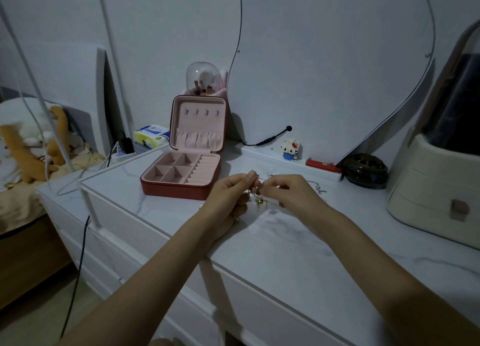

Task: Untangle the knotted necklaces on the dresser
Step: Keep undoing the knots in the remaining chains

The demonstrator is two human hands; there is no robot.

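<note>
Left hand (228,192) and right hand (285,190) each pinch the knotted necklaces (255,193) above the bench (285,242), spreading the tangle. Open jewellery box (181,174) waits at 10 o'clock

1. I see both bare forearms reaching forward, converging ahead.
2. My left hand (228,192) is raised, thumb and fingertips pinched together.
3. My right hand (288,190) meets it, fingers curled, pinching too.

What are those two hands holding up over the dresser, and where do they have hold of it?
Both the left hand and the right hand pinch the tangled necklaces at the top of the knot with their fingertips; small pendants hang below.
</note>
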